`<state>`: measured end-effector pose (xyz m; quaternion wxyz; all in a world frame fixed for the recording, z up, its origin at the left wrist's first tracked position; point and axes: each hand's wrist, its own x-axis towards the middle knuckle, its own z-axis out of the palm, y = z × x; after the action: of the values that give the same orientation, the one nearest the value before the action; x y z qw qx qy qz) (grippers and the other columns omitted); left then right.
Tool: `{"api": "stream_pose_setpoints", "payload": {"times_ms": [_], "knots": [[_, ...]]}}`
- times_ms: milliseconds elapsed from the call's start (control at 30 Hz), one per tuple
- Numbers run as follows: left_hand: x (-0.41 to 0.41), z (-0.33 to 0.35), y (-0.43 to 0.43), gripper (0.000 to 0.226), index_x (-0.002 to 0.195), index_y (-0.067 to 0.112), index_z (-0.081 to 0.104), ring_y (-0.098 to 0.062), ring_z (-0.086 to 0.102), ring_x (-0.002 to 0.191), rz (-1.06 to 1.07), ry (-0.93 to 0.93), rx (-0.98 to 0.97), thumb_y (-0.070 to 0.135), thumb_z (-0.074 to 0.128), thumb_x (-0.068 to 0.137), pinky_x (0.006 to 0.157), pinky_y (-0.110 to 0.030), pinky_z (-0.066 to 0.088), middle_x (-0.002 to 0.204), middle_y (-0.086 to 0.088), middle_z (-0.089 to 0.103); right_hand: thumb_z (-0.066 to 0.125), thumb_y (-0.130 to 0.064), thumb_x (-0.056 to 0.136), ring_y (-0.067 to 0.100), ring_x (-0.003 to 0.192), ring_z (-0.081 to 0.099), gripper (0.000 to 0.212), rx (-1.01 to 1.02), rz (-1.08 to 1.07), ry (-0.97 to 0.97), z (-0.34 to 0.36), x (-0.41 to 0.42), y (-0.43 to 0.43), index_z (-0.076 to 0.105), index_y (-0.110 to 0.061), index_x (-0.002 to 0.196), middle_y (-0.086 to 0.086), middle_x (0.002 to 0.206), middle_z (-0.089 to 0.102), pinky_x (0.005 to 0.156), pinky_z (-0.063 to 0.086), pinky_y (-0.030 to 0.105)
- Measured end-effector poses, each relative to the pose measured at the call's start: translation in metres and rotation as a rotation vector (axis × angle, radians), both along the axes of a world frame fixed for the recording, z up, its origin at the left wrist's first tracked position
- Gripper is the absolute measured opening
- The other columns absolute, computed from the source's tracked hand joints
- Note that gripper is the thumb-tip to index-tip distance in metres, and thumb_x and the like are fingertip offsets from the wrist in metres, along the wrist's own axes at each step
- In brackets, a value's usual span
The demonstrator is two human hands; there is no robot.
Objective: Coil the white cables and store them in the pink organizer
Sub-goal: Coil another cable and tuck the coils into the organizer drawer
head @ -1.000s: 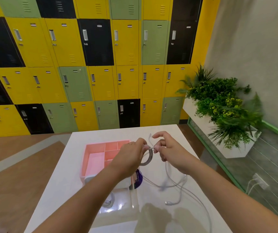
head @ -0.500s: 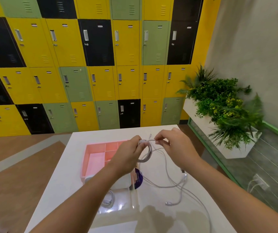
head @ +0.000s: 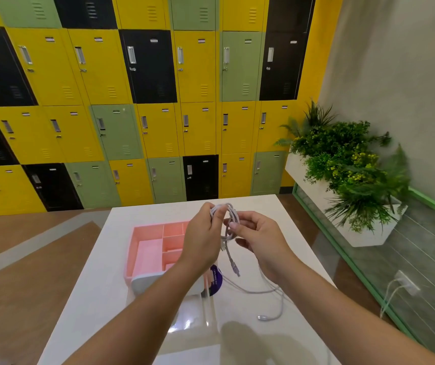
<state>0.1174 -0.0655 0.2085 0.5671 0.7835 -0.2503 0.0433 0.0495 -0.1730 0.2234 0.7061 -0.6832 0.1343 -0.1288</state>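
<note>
- I see a wall of lockers (head: 158,101) in yellow, green and black filling the far side.
- A long white planter (head: 369,238) full of green plants runs along the grey wall on the right, well apart from the work.
- The white desk (head: 284,214) stands in front of me, glossy on its near part.
- The pink organizer (head: 148,248) sits on the left half of the desk. Its large compartment is on the left and its smaller ones are on the right, partly hidden by the left forearm.
- A pale rounded object (head: 145,283) lies against the organizer's near edge; I cannot tell what it is.
- The left hand (head: 203,241) is raised above the organizer's right edge, its grip pinching the top of the loops between thumb and fingers.
- The right hand (head: 261,241) is just beside it, its grip curled round the right side of the same loops.
- The white cable (head: 228,219) is wound into several loops held between both hands, off the desk, with one plug end (head: 236,270) dangling below.
- More loose cable (head: 281,304) trails over the desk under the right wrist and ends in a connector (head: 262,317).
- A small purple tag (head: 217,279) peeks out beside the left wrist.
</note>
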Motion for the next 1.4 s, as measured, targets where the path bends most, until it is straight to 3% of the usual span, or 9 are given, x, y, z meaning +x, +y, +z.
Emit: {"api": "stream_pose_setpoints", "payload": {"times_ms": [167, 267, 367, 567, 767, 933, 1033, 1100, 1400], "knots": [[0.011, -0.010, 0.008, 0.024, 0.106, 0.024, 0.057, -0.015, 0.056, 0.096, -0.076, -0.072, 0.182, 0.039, 0.039, 0.101, 0.082, -0.034, 0.047, 0.102, 0.006, 0.060, 0.056, -0.001, 0.093, 0.017, 0.087, 0.070, 0.028, 0.019, 0.079, 0.059, 0.003, 0.001, -0.013, 0.055, -0.013, 0.118, 0.009, 0.097, 0.073, 0.081, 0.056, 0.028], [0.014, -0.014, 0.015, 0.026, 0.125, 0.030, 0.052, -0.010, 0.045, 0.111, -0.120, -0.267, 0.372, 0.029, 0.040, 0.102, 0.093, -0.030, 0.037, 0.118, 0.011, 0.053, 0.056, -0.003, 0.094, 0.016, 0.084, 0.068, 0.042, -0.236, 0.177, 0.090, 0.005, 0.002, -0.021, 0.041, -0.017, 0.130, 0.004, 0.084, 0.072, 0.081, 0.053, 0.025], [0.013, -0.013, 0.016, 0.024, 0.121, 0.030, 0.053, -0.012, 0.044, 0.110, -0.093, -0.482, 0.643, 0.030, 0.041, 0.100, 0.093, -0.032, 0.032, 0.120, 0.011, 0.055, 0.060, -0.008, 0.093, 0.013, 0.080, 0.066, 0.066, -0.622, 0.239, 0.131, 0.009, 0.005, -0.025, 0.023, -0.026, 0.144, -0.001, 0.082, 0.071, 0.080, 0.050, 0.022], [0.016, -0.010, 0.016, 0.026, 0.101, 0.028, 0.052, -0.009, 0.041, 0.086, -0.134, -0.572, 0.713, 0.041, 0.030, 0.102, 0.079, -0.027, 0.029, 0.097, 0.010, 0.054, 0.066, -0.016, 0.090, 0.012, 0.084, 0.066, 0.078, -0.666, 0.305, 0.158, 0.013, 0.007, -0.032, 0.016, -0.030, 0.149, -0.001, 0.093, 0.072, 0.081, 0.052, 0.024], [0.019, -0.014, 0.015, 0.024, 0.091, 0.018, 0.048, -0.016, 0.043, 0.080, -0.022, -0.499, 0.712, 0.033, 0.033, 0.102, 0.069, -0.028, 0.031, 0.086, 0.004, 0.048, 0.070, -0.017, 0.086, 0.009, 0.081, 0.057, 0.060, -0.827, -0.019, -0.090, -0.009, -0.003, -0.014, 0.037, -0.029, 0.135, -0.008, 0.091, 0.058, 0.073, 0.055, 0.026], [0.009, -0.005, 0.011, 0.028, 0.089, 0.014, 0.053, -0.017, 0.050, 0.080, -0.209, 0.023, 0.395, 0.031, 0.036, 0.103, 0.067, -0.028, 0.041, 0.086, -0.001, 0.056, 0.062, -0.014, 0.092, 0.012, 0.090, 0.063, 0.059, -1.011, 0.029, -0.130, -0.026, -0.005, -0.013, 0.031, -0.025, 0.141, -0.002, 0.104, 0.067, 0.084, 0.054, 0.026], [0.001, 0.002, 0.011, 0.026, 0.089, 0.014, 0.053, -0.011, 0.049, 0.078, -0.310, 0.290, 0.220, 0.029, 0.037, 0.104, 0.064, -0.015, 0.040, 0.087, 0.001, 0.056, 0.061, -0.010, 0.091, 0.014, 0.089, 0.063, 0.060, -1.025, 0.013, -0.169, -0.033, -0.002, -0.014, 0.032, -0.024, 0.142, -0.002, 0.103, 0.069, 0.083, 0.053, 0.028], [0.003, 0.001, 0.013, 0.027, 0.089, 0.015, 0.053, -0.012, 0.047, 0.077, -0.333, 0.330, 0.211, 0.030, 0.036, 0.104, 0.069, -0.023, 0.037, 0.084, 0.000, 0.054, 0.060, -0.008, 0.091, 0.013, 0.085, 0.064, 0.053, -1.015, -0.014, -0.180, -0.035, 0.000, -0.016, 0.036, -0.024, 0.135, -0.005, 0.098, 0.069, 0.079, 0.052, 0.026], [0.011, -0.007, 0.021, 0.028, 0.089, 0.020, 0.048, -0.022, 0.054, 0.079, -0.282, 0.012, 0.431, 0.039, 0.033, 0.103, 0.070, -0.041, 0.045, 0.084, -0.004, 0.060, 0.048, 0.001, 0.096, 0.017, 0.073, 0.062, 0.034, -0.336, 0.164, 0.008, -0.011, 0.008, -0.027, 0.035, -0.024, 0.116, 0.008, 0.091, 0.053, 0.078, 0.057, 0.029]]}}
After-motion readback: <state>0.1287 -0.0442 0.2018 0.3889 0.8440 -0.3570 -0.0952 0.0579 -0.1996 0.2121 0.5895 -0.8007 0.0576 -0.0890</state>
